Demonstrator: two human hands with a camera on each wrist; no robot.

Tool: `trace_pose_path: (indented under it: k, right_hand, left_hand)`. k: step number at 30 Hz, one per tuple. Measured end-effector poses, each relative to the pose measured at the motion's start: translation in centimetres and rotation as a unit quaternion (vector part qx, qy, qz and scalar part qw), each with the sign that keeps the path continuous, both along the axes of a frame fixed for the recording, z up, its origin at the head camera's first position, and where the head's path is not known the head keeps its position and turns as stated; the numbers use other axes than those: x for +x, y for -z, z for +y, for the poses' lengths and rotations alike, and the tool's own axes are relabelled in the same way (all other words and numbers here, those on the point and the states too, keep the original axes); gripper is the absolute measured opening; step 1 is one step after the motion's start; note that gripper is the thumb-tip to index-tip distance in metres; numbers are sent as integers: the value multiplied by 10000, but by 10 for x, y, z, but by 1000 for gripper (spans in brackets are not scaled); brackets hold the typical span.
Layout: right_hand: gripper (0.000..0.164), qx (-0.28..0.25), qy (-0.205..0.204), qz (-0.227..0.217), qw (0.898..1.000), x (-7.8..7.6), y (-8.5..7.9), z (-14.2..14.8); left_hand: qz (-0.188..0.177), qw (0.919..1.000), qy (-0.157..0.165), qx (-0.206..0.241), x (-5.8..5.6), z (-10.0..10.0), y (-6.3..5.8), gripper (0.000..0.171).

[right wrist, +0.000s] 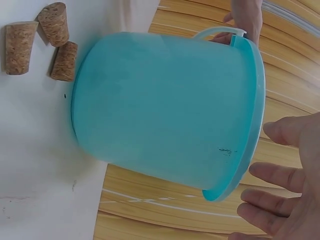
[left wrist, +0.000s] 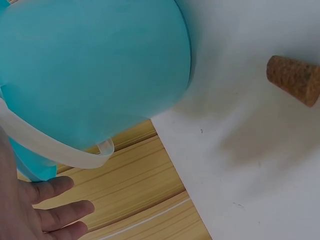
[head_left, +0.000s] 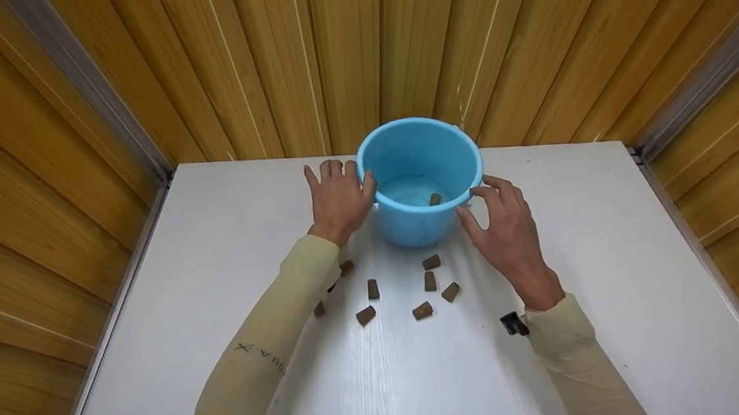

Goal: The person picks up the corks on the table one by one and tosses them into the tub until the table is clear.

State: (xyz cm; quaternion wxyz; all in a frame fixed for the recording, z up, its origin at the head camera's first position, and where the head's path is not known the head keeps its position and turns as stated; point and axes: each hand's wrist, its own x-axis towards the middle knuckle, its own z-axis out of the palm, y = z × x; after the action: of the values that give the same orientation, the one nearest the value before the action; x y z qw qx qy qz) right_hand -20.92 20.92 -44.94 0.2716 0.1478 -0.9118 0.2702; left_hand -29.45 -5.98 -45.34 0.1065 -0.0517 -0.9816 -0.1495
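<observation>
1 blue bucket (head_left: 414, 228) stands at the bench's (head_left: 613, 281) far side, 1 cork (head_left: 435, 199) inside; 9 visible corks (head_left: 422, 310) (some partly behind the left sleeve (head_left: 254, 335)) lie nearer. Left hand (head_left: 340, 200) and right hand (head_left: 509, 236), fingers loose, flank its rim unclasped.

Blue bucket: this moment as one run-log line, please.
left hand: at bucket rim, left; right hand: at rim, right; one cork: inside; other corks: on table
</observation>
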Motion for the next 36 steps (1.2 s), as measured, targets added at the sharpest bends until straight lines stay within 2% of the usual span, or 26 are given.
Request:
trace_pose_path:
  k: [9,15,20,25,30,36]
  right_hand:
    - [44,-130,-8,-5,9999,8,6,1]
    - [46,-258,-3,-15,9997,10,5,0]
    - [49,-337,7,-149,9993,11,6,1]
    - [49,-609,82,-100,9981,10,6,0]
    - [50,-778,26,-149,9969,9,9,-11]
    - [49,-746,-58,-218,9970,9,7,-18]
  left_hand:
    - [107,9996,-26,265,5,4,4,64]
    - [192,9974,-84,688,7,6,4,61]
    - [270,9937,-148,1077,7,7,7,60]
    - [352,9899,-130,1368,7,3,9,60]
    - [320,9834,-276,1767,14,-9,9,58]
    - [376,9759,-384,2114,20,-17,6,58]
